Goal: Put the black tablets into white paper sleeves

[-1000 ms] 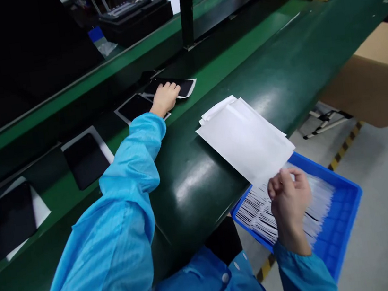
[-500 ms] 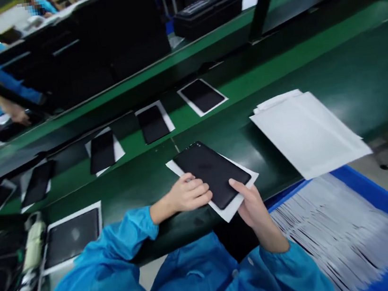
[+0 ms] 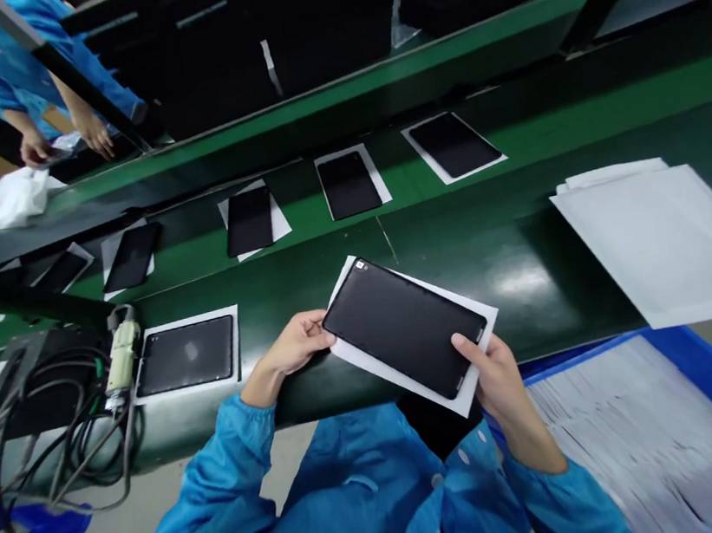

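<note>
A black tablet-like panel (image 3: 403,326) lies on a white sheet (image 3: 491,316), both tilted over the near edge of the green bench. My left hand (image 3: 297,344) pinches the left corner of the panel and sheet. On the lower right end, my right hand (image 3: 497,370) grips both, its thumb on the panel's dark face and its fingers underneath. A small white mark shows at the panel's upper left corner. Left of my hands, another dark panel (image 3: 188,356) rests on a white sheet on the bench.
Several dark panels on sheets line the green belt (image 3: 546,115). White sheets (image 3: 674,242) lie stacked at right, above a blue bin (image 3: 701,352) of packed sheets. A green-handled tool (image 3: 121,359) and cables sit left. Across the bench, another person's hands (image 3: 90,131) handle something.
My left hand has moved from the panel's lower edge to its left corner, where it now pinches. My right hand keeps its hold. The camera view has shifted left.
</note>
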### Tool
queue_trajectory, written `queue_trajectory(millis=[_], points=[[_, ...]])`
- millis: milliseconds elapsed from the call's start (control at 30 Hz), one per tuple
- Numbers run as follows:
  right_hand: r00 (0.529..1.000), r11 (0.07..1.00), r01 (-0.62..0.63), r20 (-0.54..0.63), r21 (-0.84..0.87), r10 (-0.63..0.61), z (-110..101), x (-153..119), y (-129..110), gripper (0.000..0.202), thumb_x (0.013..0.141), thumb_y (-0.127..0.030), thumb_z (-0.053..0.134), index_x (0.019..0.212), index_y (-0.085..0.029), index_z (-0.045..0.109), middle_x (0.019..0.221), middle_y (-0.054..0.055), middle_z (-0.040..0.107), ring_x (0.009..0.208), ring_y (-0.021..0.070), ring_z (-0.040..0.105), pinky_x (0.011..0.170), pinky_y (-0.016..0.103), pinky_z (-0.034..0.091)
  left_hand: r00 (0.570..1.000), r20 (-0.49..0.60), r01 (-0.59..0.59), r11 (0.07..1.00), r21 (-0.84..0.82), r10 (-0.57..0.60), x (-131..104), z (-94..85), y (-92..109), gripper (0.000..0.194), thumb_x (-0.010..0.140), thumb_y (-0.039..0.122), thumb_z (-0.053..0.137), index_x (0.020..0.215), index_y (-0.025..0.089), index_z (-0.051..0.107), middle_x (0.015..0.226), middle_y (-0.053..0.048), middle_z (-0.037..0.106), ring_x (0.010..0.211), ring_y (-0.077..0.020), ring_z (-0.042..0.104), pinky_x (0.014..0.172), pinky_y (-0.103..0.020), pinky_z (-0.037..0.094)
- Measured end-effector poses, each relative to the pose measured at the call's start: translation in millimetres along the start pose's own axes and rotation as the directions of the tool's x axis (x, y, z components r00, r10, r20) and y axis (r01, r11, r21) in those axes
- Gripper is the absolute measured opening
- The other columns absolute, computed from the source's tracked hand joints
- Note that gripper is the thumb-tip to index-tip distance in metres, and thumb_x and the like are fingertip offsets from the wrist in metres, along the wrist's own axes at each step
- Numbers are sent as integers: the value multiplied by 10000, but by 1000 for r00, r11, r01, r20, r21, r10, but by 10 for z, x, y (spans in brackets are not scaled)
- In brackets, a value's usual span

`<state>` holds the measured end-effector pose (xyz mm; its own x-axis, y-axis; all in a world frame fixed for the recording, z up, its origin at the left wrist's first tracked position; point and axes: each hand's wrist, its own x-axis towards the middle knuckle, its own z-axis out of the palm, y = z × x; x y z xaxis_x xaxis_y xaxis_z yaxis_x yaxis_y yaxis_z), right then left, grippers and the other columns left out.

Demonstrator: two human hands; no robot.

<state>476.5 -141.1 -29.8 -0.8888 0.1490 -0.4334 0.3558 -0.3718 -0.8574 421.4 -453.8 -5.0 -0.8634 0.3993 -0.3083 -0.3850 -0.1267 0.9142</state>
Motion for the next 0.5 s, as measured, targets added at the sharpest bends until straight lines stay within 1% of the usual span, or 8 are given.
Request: queue_trajectory(millis=[100,167,200,233,300,367,400,500], points=[[996,998,54,71,-33,-52,58,13,-48,519,690,-604,940,1021,-224,815,1023,88,852,999,346,801,934,490,645,992,-119,-48,998,34,51,-70,-172,46,556,536,527,1043,757,130,721,649,-17,679,572,-122,598,574,-237,492],[994,997,73,79,-32,-71,42,19,-96,496,727,-607,915,1035,-232,811,1033,81,851,1007,338,801,924,479,649,937,-310,-139,986,88,159,-180,-378,180,557,494,524,1049,721,159,693,619,0,660,546,-122,574,542,-245,491],[995,996,83,54,-24,-81,19,20,-122,491,733,-609,908,1036,-235,810,1032,76,851,1003,334,802,915,473,653,872,-423,-209,969,132,246,-247,-498,283,548,485,516,1048,702,178,676,616,9,650,550,-125,569,538,-253,502],[995,995,95,14,-12,-95,-13,19,-147,491,726,-611,910,1032,-239,809,1025,69,851,998,331,803,906,468,658,775,-531,-285,939,193,344,-315,-616,404,535,487,508,1045,681,195,656,621,17,640,563,-129,564,539,-260,515],[991,993,116,-68,18,-115,-91,13,-192,492,701,-605,923,1018,-247,809,1013,58,851,1005,327,802,900,458,665,521,-661,-410,838,360,540,-431,-811,658,490,547,497,1019,663,215,635,663,17,640,621,-141,577,568,-270,547],[985,990,132,-122,59,-124,-178,3,-223,483,678,-591,938,998,-254,805,1012,52,851,1034,328,800,908,453,668,427,-672,-390,794,467,605,-497,-904,858,456,617,526,969,690,219,639,713,1,663,659,-163,606,556,-289,559],[982,987,139,-141,78,-127,-221,-2,-230,474,676,-587,938,988,-256,802,1014,51,850,1052,329,798,916,452,668,419,-673,-360,792,492,609,-508,-910,916,454,630,540,945,694,218,631,694,2,654,626,-164,596,512,-288,538],[968,978,171,-208,120,-143,-341,-22,-219,443,698,-577,925,976,-259,791,1007,50,850,1088,329,793,933,455,668,462,-706,-242,842,482,536,-452,-856,907,411,647,504,875,722,210,598,564,45,556,453,-123,473,395,-244,391]])
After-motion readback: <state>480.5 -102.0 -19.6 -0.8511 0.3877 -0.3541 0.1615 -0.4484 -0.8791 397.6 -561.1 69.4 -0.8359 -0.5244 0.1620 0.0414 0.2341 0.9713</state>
